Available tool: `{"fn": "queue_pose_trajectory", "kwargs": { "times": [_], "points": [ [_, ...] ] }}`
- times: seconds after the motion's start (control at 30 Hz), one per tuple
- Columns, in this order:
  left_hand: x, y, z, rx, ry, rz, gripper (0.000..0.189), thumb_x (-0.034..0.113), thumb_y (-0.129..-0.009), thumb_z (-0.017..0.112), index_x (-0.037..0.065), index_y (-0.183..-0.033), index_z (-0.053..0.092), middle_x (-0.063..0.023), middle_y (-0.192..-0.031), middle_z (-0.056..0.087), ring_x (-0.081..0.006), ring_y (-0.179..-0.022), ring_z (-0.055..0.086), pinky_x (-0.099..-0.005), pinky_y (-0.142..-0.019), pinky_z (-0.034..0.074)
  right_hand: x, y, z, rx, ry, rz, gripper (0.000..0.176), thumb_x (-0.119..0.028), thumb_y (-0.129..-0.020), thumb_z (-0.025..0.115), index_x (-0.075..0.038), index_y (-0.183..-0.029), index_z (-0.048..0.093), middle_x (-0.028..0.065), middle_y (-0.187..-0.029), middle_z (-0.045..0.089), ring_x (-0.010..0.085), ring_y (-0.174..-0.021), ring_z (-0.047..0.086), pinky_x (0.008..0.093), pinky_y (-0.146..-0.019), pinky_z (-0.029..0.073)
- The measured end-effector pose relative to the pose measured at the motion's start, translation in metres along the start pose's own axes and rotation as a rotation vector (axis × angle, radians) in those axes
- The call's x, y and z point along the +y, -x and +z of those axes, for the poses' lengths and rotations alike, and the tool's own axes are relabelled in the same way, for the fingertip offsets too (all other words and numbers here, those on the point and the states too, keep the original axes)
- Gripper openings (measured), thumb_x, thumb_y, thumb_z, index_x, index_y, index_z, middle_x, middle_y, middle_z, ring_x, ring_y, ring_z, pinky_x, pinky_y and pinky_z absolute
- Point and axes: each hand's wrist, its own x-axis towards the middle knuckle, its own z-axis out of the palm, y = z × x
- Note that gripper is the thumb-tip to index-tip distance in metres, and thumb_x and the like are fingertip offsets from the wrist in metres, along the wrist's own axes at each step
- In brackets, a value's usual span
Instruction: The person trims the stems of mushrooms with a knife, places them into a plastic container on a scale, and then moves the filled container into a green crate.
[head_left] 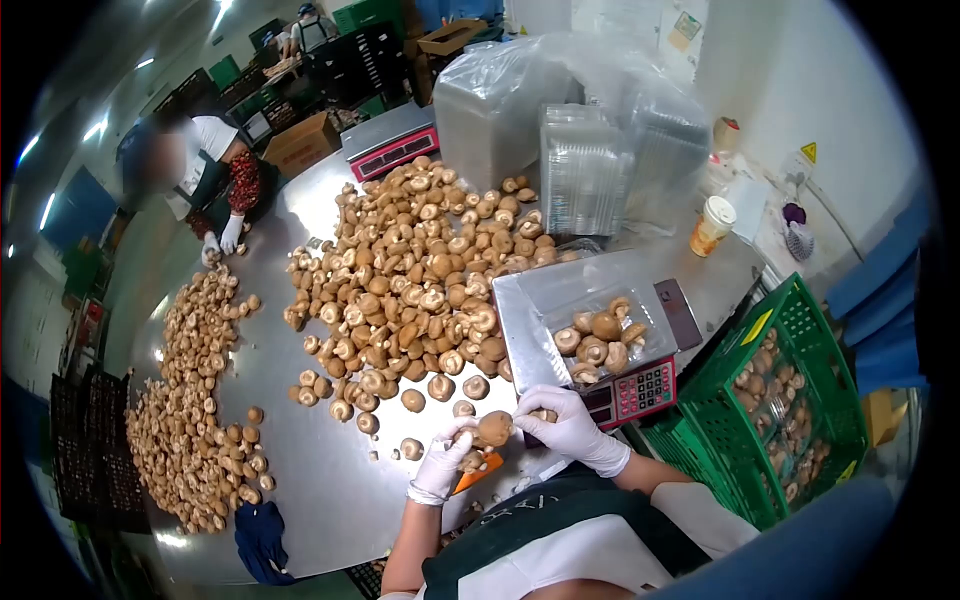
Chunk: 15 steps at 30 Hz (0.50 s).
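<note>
My left hand [438, 468], in a white glove, is closed around mushrooms at the table's near edge. A brown-capped mushroom [494, 429] sits at its fingertips, with another mushroom [472, 461] lower in the grip. Just beneath shows a flat orange object [478, 473], partly covered by the hand. My gloved right hand [572, 432] pinches a smaller mushroom [543, 415], its fingertips right beside the left hand's mushroom. Close ahead of the right hand, a clear plastic tray [652, 338] of mushrooms rests on a scale [522, 308] with a red keypad panel.
A large mushroom pile [410, 270] covers the steel table [300, 480] ahead; another pile [185, 430] lies left. Stacked clear trays [585, 175] stand behind the scale near a paper cup [712, 227]. Green crates [750, 400] flank my right. Across the table, a gloved person [215, 170] handles mushrooms.
</note>
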Motion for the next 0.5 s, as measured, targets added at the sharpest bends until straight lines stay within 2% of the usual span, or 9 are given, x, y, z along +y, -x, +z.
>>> {"fn": "queue_pose_trajectory", "kwargs": {
  "times": [0.03, 0.1, 0.13, 0.17, 0.27, 0.37, 0.43, 0.47, 0.5],
  "points": [
    [0.0, -0.002, 0.004, -0.011, -0.001, -0.007, 0.051, 0.031, -0.085, 0.063, 0.006, -0.126, 0.044, -0.0073, -0.102, 0.058, -0.0136, -0.079, 0.06, -0.0256, -0.067, 0.051, 0.001, 0.004, 0.001, 0.01, 0.006, 0.004, 0.006, -0.005, -0.077, 0.066, -0.003, -0.076, 0.062, 0.0053, -0.076, 0.06, 0.0132, -0.071, 0.059, 0.0255, -0.065, 0.045],
    [-0.002, -0.004, 0.009, -0.2, 0.084, -0.106, 0.042, 0.014, -0.087, 0.059, 0.003, -0.126, 0.045, -0.0071, -0.107, 0.057, -0.0127, -0.089, 0.058, -0.0245, -0.074, 0.05, 0.007, 0.016, 0.011, -0.035, -0.293, 0.264, 0.006, -0.007, -0.081, 0.064, -0.002, -0.079, 0.063, 0.0022, -0.079, 0.061, 0.008, -0.074, 0.057, 0.0234, -0.066, 0.045],
    [-0.01, -0.008, 0.018, -0.191, 0.018, -0.09, 0.047, 0.01, -0.083, 0.063, 0.003, -0.126, 0.045, -0.0058, -0.109, 0.057, -0.0126, -0.093, 0.057, -0.0238, -0.077, 0.049, 0.014, 0.019, 0.016, -0.003, -0.271, 0.255, 0.008, -0.009, -0.083, 0.063, -0.001, -0.085, 0.064, 0.0006, -0.081, 0.062, 0.0051, -0.075, 0.055, 0.0221, -0.066, 0.045],
    [-0.013, -0.01, 0.019, -0.21, 0.022, -0.186, 0.054, 0.009, -0.078, 0.069, 0.004, -0.126, 0.045, -0.0049, -0.11, 0.056, -0.0132, -0.098, 0.055, -0.0241, -0.081, 0.048, 0.014, 0.019, 0.015, 0.0, -0.272, 0.255, 0.008, -0.009, -0.083, 0.063, -0.001, -0.085, 0.064, 0.0006, -0.081, 0.062, 0.0051, -0.075, 0.055, 0.0221, -0.066, 0.045],
    [-0.018, -0.009, 0.027, -0.135, -0.026, -0.156, 0.057, 0.009, -0.073, 0.074, 0.004, -0.124, 0.047, -0.0049, -0.111, 0.056, -0.013, -0.099, 0.054, -0.0244, -0.084, 0.046, 0.01, 0.017, 0.013, 0.013, -0.42, 0.427, 0.01, -0.008, -0.082, 0.064, 0.0, -0.087, 0.064, 0.0012, -0.081, 0.063, 0.0057, -0.074, 0.056, 0.0218, -0.067, 0.046],
    [-0.018, -0.01, 0.027, -0.108, -0.194, -0.014, 0.055, 0.008, -0.068, 0.078, 0.004, -0.116, 0.052, -0.0057, -0.11, 0.054, -0.0144, -0.099, 0.054, -0.0258, -0.085, 0.045, 0.014, 0.021, 0.011, 0.007, -0.395, 0.376, 0.008, -0.007, -0.081, 0.064, 0.0, -0.085, 0.064, 0.0019, -0.081, 0.063, 0.0068, -0.075, 0.057, 0.0218, -0.067, 0.046],
    [-0.022, -0.016, 0.018, 0.063, -0.605, 0.358, 0.051, 0.009, -0.064, 0.08, 0.004, -0.108, 0.055, -0.007, -0.108, 0.052, -0.0162, -0.099, 0.053, -0.0277, -0.086, 0.045, 0.007, 0.023, 0.005, -0.014, -0.412, 0.319, 0.007, -0.006, -0.081, 0.065, 0.0, -0.085, 0.063, 0.0021, -0.08, 0.063, 0.007, -0.075, 0.057, 0.0219, -0.068, 0.046],
    [-0.021, -0.018, 0.012, 0.144, -0.675, 0.404, 0.05, 0.009, -0.061, 0.082, 0.003, -0.104, 0.056, -0.0083, -0.106, 0.049, -0.0185, -0.099, 0.052, -0.0298, -0.087, 0.044, 0.004, 0.024, 0.001, -0.035, -0.429, 0.258, 0.007, -0.005, -0.08, 0.065, 0.0, -0.085, 0.063, 0.0023, -0.079, 0.062, 0.0072, -0.075, 0.057, 0.022, -0.068, 0.046],
    [-0.019, -0.018, 0.007, 0.161, -0.545, 0.302, 0.053, 0.012, -0.06, 0.083, 0.003, -0.105, 0.055, -0.0085, -0.108, 0.049, -0.0195, -0.099, 0.052, -0.0304, -0.087, 0.044, 0.005, 0.024, -0.004, -0.037, -0.432, 0.257, 0.007, -0.005, -0.08, 0.065, 0.0, -0.085, 0.063, 0.0023, -0.079, 0.062, 0.0072, -0.075, 0.057, 0.022, -0.068, 0.046]
  ]
}}
